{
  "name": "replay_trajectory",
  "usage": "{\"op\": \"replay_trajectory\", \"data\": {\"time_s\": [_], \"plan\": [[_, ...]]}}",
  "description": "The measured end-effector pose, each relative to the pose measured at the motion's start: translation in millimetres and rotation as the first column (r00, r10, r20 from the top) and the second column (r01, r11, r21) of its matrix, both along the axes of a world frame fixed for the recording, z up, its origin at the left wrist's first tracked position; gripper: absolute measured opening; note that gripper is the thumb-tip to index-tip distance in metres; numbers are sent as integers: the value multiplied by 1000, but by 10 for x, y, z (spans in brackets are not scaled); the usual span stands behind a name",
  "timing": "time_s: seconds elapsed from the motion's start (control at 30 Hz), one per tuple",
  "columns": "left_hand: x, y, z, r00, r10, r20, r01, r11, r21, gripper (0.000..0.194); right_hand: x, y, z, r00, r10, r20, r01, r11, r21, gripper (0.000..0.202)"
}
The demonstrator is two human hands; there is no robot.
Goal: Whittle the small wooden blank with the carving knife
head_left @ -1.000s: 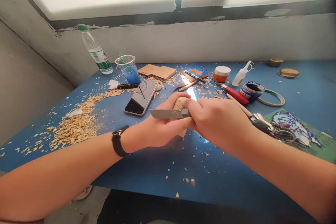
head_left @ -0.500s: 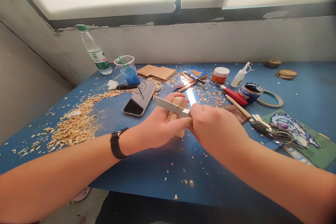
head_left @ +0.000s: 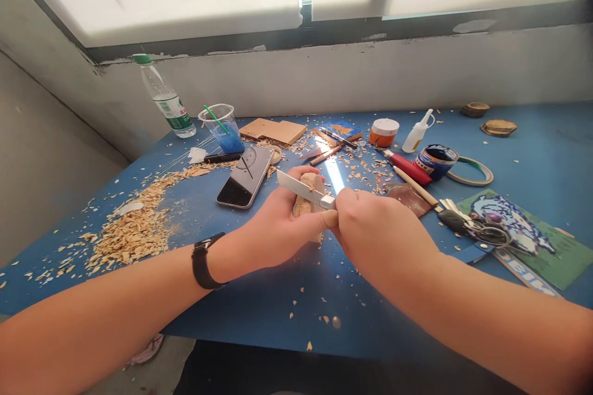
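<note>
My left hand (head_left: pixel 278 216), with a black band on the wrist, is wrapped round a small piece of light wood (head_left: pixel 304 206). Its thumb reaches across to my right hand. My right hand (head_left: pixel 380 222) is closed on a knife whose handle is hidden in the fist. The flat grey blade (head_left: pixel 299 187) points to the left and lies across the top of the wood. A smartphone (head_left: pixel 245 177) lies on the blue table just left of the wood.
Wood shavings (head_left: pixel 132 231) are heaped at the left. Behind stand a bottle (head_left: pixel 171 111), a cup (head_left: pixel 223 136) and an orange-white jar (head_left: pixel 384 133). A paint pot (head_left: pixel 435 163), red-handled tool (head_left: pixel 410 168), keys (head_left: pixel 456 220) and green picture (head_left: pixel 556 253) lie at the right.
The view has shifted slightly. Both hands keep their grips, and the blade still lies across the wood, with hardly any movement between them.
</note>
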State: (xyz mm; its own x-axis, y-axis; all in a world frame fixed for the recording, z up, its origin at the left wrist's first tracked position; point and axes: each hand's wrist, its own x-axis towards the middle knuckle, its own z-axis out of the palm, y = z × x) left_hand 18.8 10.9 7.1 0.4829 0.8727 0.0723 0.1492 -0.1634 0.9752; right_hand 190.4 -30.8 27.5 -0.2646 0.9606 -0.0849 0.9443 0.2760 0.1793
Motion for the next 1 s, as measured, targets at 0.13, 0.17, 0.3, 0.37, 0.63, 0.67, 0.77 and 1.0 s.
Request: {"op": "replay_trajectory", "data": {"time_s": [0.13,0.17,0.3,0.37,0.63,0.67,0.77,1.0], "plan": [[4,1,-9,1000,10,-3,-10,1000,-12,56,3,9,-6,999,27,-25,-27,1000,-4,20],[6,1,-12,1000,14,-8,-14,1000,-9,56,4,10,-7,999,20,-42,-20,1000,1,19],[-19,20,-20,1000,-18,19,18,1000,-15,60,25,36,-9,989,-38,-142,41,999,14,9],[-74,40,-16,995,-90,52,93,993,-74,61,53,77,-16,981,-2,-194,6,1000,22,14],[-317,82,-22,979,-167,118,186,966,-178,74,151,287,-95,910,262,-320,-195,954,228,37],[-315,82,-24,981,-153,121,175,965,-197,76,147,303,-111,907,270,-324,-197,951,240,37],[-281,86,-20,979,-146,143,171,968,-184,78,127,339,-170,893,297,-339,-209,939,271,40],[-261,112,-6,967,-141,211,170,978,-124,67,114,358,-246,869,339,-360,-234,924,304,45]]}}
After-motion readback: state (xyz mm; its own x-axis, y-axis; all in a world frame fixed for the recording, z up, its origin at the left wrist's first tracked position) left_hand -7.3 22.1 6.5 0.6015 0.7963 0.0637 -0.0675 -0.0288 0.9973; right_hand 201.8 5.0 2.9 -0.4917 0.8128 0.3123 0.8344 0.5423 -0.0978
